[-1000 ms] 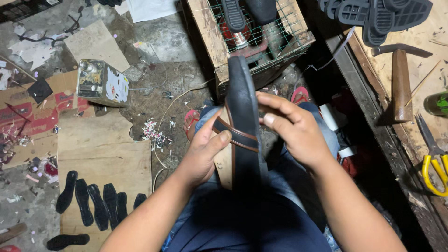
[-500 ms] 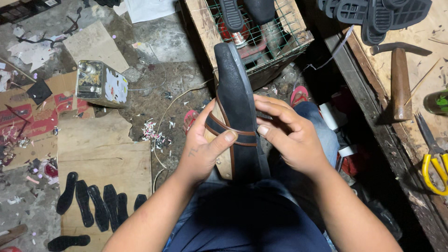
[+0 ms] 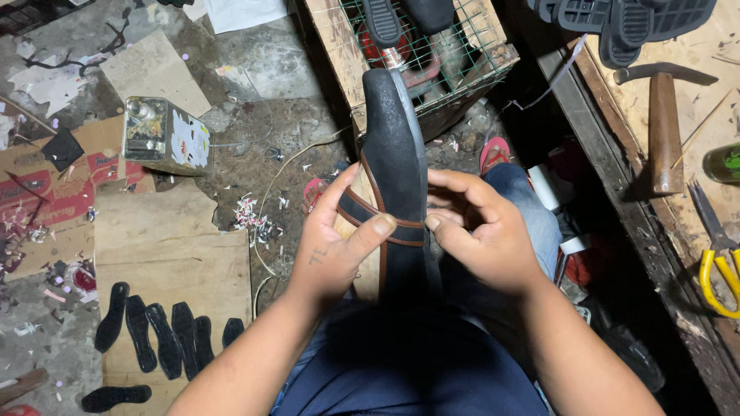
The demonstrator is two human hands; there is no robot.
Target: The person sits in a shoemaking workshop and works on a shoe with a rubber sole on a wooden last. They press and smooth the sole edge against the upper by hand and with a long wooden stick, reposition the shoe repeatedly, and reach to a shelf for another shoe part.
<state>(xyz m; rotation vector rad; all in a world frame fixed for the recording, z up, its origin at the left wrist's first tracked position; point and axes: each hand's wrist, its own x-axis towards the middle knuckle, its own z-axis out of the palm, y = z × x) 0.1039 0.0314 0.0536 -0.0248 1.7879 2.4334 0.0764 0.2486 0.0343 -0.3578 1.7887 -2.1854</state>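
Note:
A black sandal sole stands upright over my lap, toe pointing away from me, with dark brown-edged straps crossing its middle. My left hand grips the sole from the left, thumb pressed on the strap. My right hand holds it from the right, thumb tip meeting the strap's right end at the sole's edge. A pale wooden block shows behind the sole at its lower left.
A wire-mesh wooden crate with soles stands just beyond. A metal tin and cardboard with several black soles lie on the floor at left. At right a bench holds a hammer, yellow-handled scissors and treaded soles.
The sandal has tilted slightly and risen a little toward the crate. Both thumbs have shifted along the strap and now meet across its middle.

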